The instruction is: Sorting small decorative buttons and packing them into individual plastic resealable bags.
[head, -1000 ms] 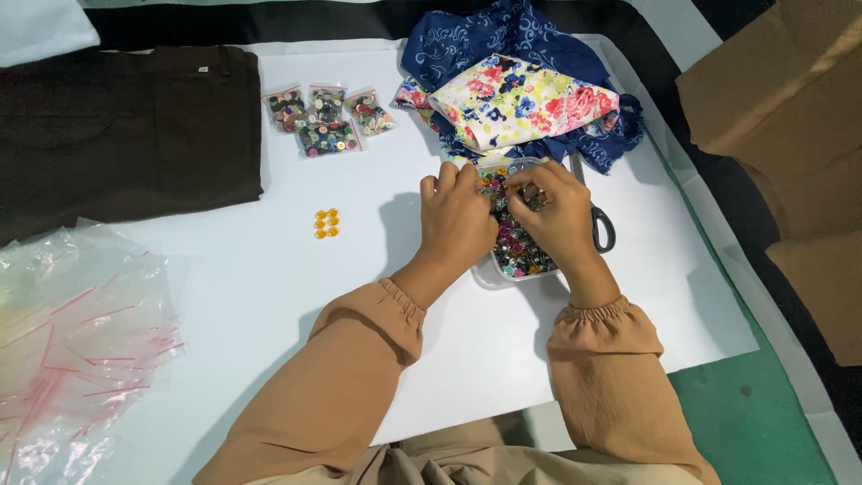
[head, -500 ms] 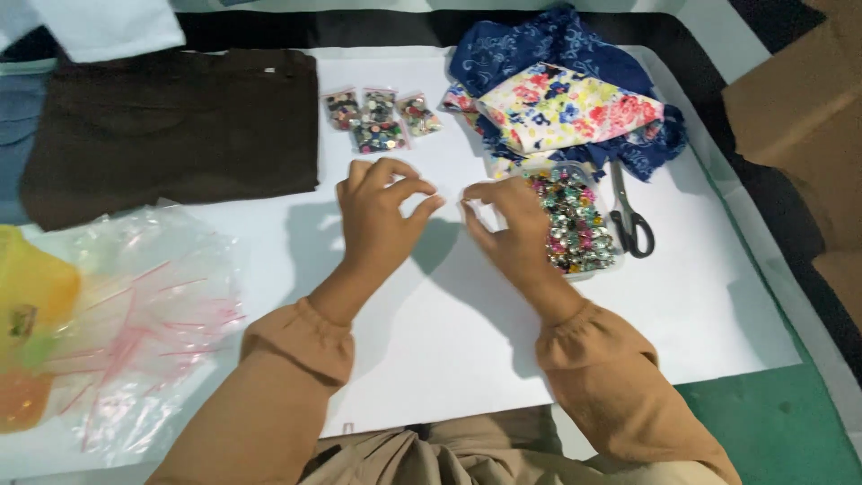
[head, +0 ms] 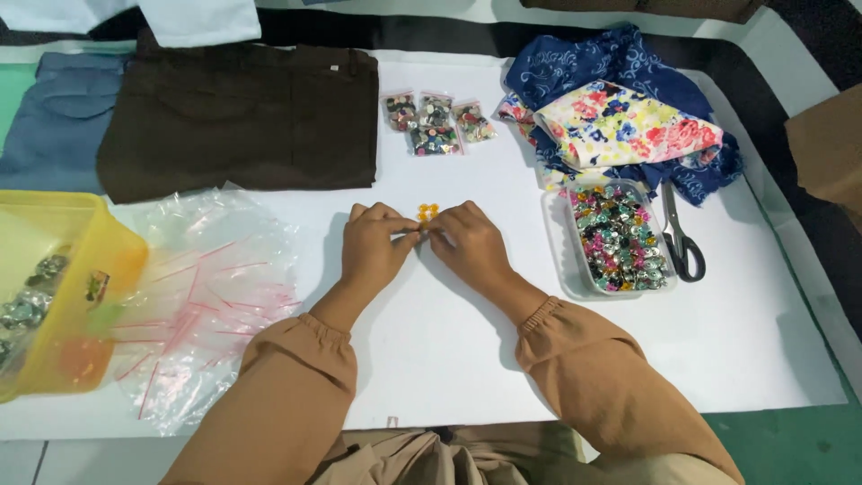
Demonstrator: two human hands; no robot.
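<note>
you have two bare hands on the white bench [head: 449,377], the left hand [head: 375,247] and the right hand [head: 471,244]. you have one small cluster of orange beads [head: 427,212], about four. you have four small clear bags of mixed buttons [head: 435,124], one clear plastic tray of coloured buttons [head: 620,239], one pair of black-handled scissors [head: 681,241], one yellow plastic tub [head: 63,287], one pile of clear zip bags with pink strips [head: 202,287], one folded dark brown garment [head: 242,117] and one folded blue garment [head: 58,121].
</note>
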